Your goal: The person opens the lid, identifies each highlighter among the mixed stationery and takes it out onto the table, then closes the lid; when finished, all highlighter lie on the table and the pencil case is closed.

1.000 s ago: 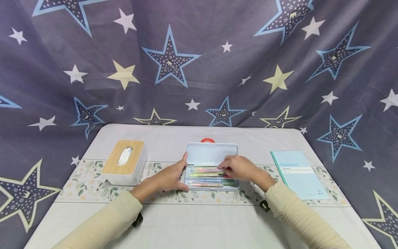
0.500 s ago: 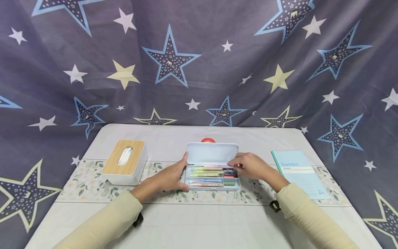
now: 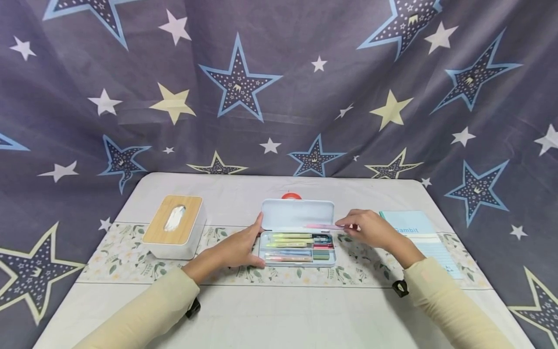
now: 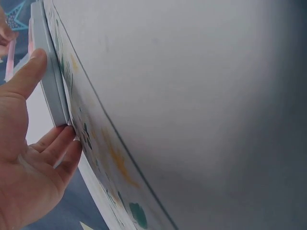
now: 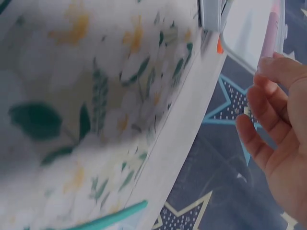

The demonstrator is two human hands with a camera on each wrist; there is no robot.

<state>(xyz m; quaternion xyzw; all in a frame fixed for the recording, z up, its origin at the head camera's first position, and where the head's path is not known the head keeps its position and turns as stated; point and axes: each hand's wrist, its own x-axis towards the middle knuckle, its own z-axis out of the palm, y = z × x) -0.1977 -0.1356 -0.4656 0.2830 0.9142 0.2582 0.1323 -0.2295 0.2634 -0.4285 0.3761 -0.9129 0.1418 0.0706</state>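
A pale blue pencil case [image 3: 288,265] lies with its lid [image 3: 296,212] raised in the head view. Inside are yellow pens [image 3: 291,240], other slim pens and a green block [image 3: 321,255]. My left hand [image 3: 239,248] holds the case at its left end. The left wrist view has the thumb [image 4: 33,72] on one side and fingers bent against the case's end. Just right of the lid, my right hand [image 3: 370,230] pinches a pink pen [image 3: 320,226] between thumb and fingertips. The pen lies level above the case's back edge, pointing left.
A tissue box [image 3: 167,235] with a wooden top stands at the left. On the right, a light blue notebook [image 3: 429,242] is partly covered by my right arm. A red round thing [image 3: 291,196] peeks from behind the lid. A star-patterned curtain [image 3: 279,97] hangs behind the table.
My right hand has moved right and slightly up, away from the case's compartments, lifting the pink pen out. My left hand has stayed on the case.
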